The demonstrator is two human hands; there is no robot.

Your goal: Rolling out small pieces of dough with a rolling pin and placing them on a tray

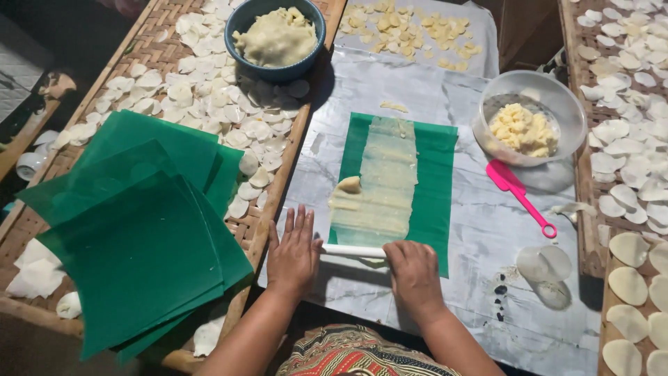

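Observation:
A thin strip of pale dough (pixel 379 184) lies rolled out along a green plastic sheet (pixel 435 181) on the plastic-covered work surface (pixel 487 230). A small lump of dough (pixel 349 185) sits at the strip's left edge. A white rolling pin (pixel 353 251) rests across the near end of the sheet. My left hand (pixel 293 252) lies flat with fingers spread on the pin's left end. My right hand (pixel 412 271) presses palm down on its right end.
A stack of green sheets (pixel 139 223) lies on the woven tray at left, among pale dough discs (pixel 209 97). A blue bowl of dough (pixel 277 38) stands behind. A clear bowl of dough pieces (pixel 529 118), a pink scraper (pixel 522 196) and more discs (pixel 626 167) sit at right.

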